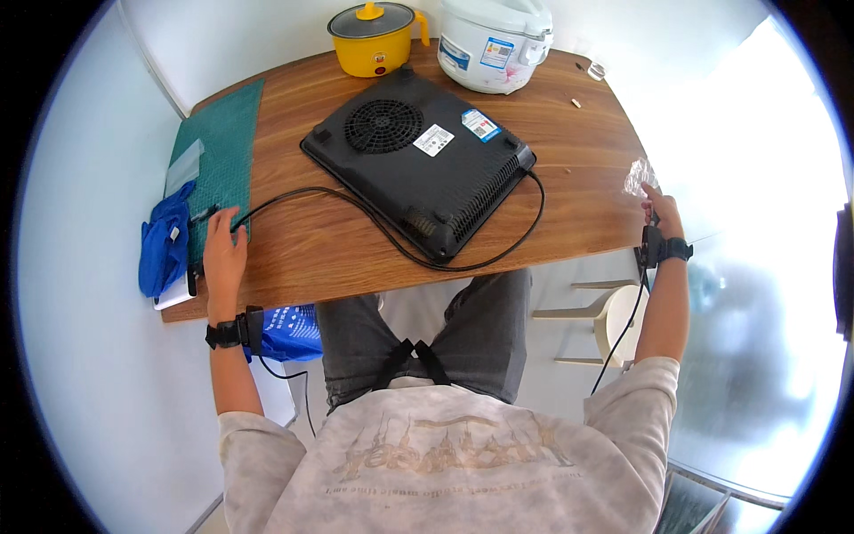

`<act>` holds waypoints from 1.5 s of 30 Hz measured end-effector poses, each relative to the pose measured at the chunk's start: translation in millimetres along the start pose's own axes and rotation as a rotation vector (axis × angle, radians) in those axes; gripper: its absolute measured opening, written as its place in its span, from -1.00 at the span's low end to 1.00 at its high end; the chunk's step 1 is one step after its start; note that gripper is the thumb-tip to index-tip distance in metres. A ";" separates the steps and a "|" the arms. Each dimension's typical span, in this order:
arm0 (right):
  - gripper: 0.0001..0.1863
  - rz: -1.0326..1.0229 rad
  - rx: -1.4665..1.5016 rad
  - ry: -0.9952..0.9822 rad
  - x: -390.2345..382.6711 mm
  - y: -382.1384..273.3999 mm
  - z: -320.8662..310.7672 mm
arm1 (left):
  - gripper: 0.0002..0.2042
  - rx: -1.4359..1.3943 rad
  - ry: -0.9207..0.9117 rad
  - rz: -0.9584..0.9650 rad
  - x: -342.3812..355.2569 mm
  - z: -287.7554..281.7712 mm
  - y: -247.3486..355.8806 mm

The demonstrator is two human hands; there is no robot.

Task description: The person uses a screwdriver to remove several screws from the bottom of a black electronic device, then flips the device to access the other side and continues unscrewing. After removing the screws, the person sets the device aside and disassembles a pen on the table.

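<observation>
A black induction cooker (418,160) lies upside down on the wooden table, its round fan grille facing up. From its right corner a black power cable (329,191) loops round the near side and runs left to my left hand (224,254). The fingers of that hand close on the cable above the green mat; its end is hidden there. Far to the right, my right hand (663,214) is curled at the table's edge, with a small dark thing partly showing in it. Crumpled clear plastic (639,176) touches or lies right beside its fingertips.
A yellow electric pot (374,44) and a white rice cooker (495,49) stand at the back. On the left, a blue cloth bag (166,240) lies by the green mat (218,133). Small scraps (576,103) dot the right side. A cream stool (618,316) stands below.
</observation>
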State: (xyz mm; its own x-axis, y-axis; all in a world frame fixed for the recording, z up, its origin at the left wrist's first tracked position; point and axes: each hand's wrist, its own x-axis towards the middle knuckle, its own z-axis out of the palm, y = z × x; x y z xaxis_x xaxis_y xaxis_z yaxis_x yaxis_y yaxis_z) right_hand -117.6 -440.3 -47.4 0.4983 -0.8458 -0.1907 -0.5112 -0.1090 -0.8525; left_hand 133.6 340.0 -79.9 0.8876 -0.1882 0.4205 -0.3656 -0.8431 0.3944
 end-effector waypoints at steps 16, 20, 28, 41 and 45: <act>-0.31 -0.349 -0.292 -0.252 -57.3 -25.5 66.0 | -0.86 0.283 -0.016 0.232 17.2 6.5 -30.6; -0.20 -0.539 -0.532 -0.195 -44.4 -38.6 92.6 | -0.88 0.034 -0.010 0.106 14.6 -5.5 -21.0; -0.19 -0.431 -0.511 -0.180 -43.1 -67.9 120.3 | -0.82 -0.399 -0.141 0.002 -4.7 -83.2 29.9; -0.27 -0.549 -0.702 0.042 -44.8 -47.7 141.9 | -0.90 -1.337 -0.309 -0.051 24.0 -72.8 151.7; -0.31 -0.727 -0.598 0.168 -62.1 -46.2 146.0 | -0.90 -1.654 -0.260 -0.058 64.7 -37.9 173.6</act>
State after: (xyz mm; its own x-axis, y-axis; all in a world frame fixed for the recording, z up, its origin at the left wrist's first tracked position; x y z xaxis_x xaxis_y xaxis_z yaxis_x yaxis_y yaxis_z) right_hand -22.7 -306.4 -67.2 0.7516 -0.5248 0.3996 -0.4125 -0.8467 -0.3360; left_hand 117.0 200.6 46.7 0.8675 -0.3930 0.3050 -0.0645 0.5191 0.8523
